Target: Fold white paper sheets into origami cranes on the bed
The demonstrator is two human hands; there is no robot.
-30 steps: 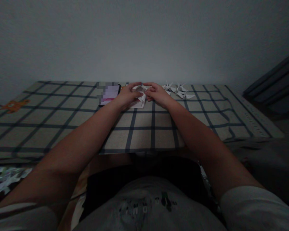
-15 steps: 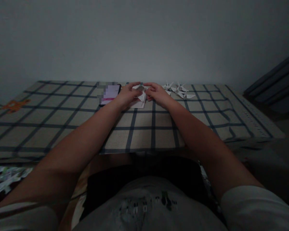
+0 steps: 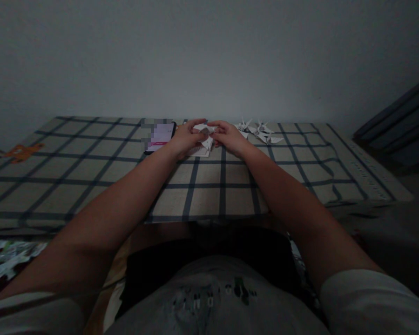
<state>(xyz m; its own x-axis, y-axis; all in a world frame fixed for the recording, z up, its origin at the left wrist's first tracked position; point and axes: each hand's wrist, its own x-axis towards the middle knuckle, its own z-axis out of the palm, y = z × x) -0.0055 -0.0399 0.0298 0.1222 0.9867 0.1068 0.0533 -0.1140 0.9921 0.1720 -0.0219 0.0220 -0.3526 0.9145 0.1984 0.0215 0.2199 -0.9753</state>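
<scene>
Left hand [image 3: 184, 138], right hand [image 3: 229, 136], both tight on folded white paper [image 3: 207, 144], near the counter's [image 3: 209, 195] far edge!

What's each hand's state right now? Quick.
Left hand: closed, holding the left side of the folded paper.
Right hand: closed, fingers on its right side.

The left arm [image 3: 122, 197] and right arm [image 3: 288, 188] stretch forward, bare below the elbows, converging ahead of the body. The left hand [image 3: 185, 137] and right hand [image 3: 229, 137] nearly meet, palms inward, index fingers [image 3: 198, 121] arched above, thumbs [image 3: 200, 137] bent toward each other in pinching grips.
</scene>
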